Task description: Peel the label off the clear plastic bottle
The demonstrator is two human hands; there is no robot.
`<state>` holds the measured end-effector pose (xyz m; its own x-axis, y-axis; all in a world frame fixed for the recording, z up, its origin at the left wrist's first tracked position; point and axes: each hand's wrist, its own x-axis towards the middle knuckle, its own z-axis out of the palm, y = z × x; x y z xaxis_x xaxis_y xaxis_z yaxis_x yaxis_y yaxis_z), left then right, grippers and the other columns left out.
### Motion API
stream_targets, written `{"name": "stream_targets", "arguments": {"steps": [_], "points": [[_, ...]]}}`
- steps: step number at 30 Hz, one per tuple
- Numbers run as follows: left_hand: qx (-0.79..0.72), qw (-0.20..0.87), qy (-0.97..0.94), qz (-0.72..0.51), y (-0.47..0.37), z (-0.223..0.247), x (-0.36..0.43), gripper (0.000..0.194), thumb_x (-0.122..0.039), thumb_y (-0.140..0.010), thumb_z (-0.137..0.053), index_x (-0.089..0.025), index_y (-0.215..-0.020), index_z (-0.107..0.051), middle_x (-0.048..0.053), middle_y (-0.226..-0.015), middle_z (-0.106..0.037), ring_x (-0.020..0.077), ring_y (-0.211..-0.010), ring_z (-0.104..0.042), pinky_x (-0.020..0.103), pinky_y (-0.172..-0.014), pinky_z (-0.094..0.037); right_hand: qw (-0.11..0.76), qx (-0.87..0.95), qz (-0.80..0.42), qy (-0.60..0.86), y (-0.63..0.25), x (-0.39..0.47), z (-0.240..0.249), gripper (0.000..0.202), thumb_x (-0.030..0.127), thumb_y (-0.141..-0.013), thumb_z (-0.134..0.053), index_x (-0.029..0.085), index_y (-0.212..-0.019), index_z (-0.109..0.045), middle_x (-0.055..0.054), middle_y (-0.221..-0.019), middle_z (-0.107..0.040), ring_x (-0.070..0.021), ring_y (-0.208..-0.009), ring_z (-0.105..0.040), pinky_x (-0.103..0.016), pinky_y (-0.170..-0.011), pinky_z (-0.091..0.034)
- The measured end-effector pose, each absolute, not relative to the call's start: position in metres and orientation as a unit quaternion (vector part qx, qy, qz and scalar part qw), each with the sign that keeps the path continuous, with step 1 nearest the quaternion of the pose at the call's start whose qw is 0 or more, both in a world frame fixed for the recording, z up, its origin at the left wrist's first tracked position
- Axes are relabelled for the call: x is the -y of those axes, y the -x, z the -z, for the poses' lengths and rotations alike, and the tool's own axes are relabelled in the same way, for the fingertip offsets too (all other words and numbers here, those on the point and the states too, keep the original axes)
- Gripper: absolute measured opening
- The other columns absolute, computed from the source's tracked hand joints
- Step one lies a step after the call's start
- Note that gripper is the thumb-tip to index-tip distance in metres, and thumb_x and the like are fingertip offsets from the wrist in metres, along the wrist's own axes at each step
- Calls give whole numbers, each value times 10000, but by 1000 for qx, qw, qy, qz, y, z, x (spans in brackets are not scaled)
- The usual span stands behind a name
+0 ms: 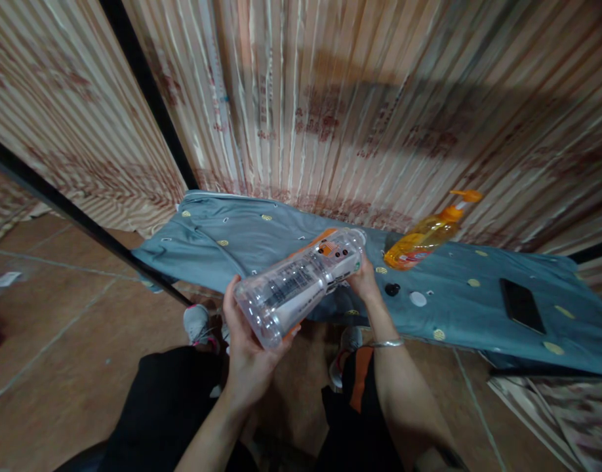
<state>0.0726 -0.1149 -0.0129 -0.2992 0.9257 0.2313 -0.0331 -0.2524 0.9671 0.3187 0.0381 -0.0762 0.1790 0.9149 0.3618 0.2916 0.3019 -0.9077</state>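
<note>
A large clear plastic bottle with an orange and white label is held tilted in the air, its base toward the lower left. My left hand is closed round the base from below. The other end, at the upper right, is gripped by my right hand, whose fingers are mostly hidden behind the bottle. A pump bottle of orange liquid stands on the blue cloth to the right. Between it and my right wrist lie a small black cap and a white round lid.
Blue patterned cloth covers a long narrow surface in front of me. A black phone lies on its right part. Dark metal poles rise at the left, and a striped curtain hangs behind.
</note>
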Motion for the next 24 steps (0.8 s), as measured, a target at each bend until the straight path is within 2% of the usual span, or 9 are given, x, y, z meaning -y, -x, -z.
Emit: {"name": "stream_targets", "arguments": {"steps": [7, 12, 17, 24], "points": [[-487, 370, -445, -654, -74, 15, 114, 1195, -373, -562, -1007, -328, -1537, -317, 119, -1449, -537, 356, -1294, -639, 504, -1059, -577, 557, 591, -265, 520, -318, -39, 75, 558, 475, -620, -841, 212, -1068, -635, -106, -1002, -775, -312, -1001, -725, -463, -944, -586], [-486, 396, -429, -650, -75, 12, 116, 1230, -393, -570, -1000, -331, -1559, -270, 134, -1468, -534, 371, -1282, -651, 520, -1032, -597, 553, 598, -261, 518, -320, -40, 76, 541, 439, -636, -850, 215, -1082, -641, -109, -1007, -777, -314, -1029, -726, -451, -940, -589], [-490, 390, -431, -650, -75, 11, 116, 1281, -386, -516, -1026, -327, -1556, -280, 134, -1470, -525, 374, -1290, -642, 517, -1042, -589, 552, 600, -249, 524, -321, -41, 80, 519, 409, -656, -859, 215, -1089, -648, -93, -989, -787, -283, -955, -743, -429, -907, -611], [-487, 366, -456, -648, -70, 9, 111, 1160, -344, -581, -989, -309, -1523, -311, 122, -1427, -525, 324, -1225, -668, 444, -968, -622, 569, 591, -271, 504, -319, -42, 82, 565, 443, -636, -871, 212, -1099, -646, -91, -993, -793, -262, -874, -750, -401, -847, -623]]}}
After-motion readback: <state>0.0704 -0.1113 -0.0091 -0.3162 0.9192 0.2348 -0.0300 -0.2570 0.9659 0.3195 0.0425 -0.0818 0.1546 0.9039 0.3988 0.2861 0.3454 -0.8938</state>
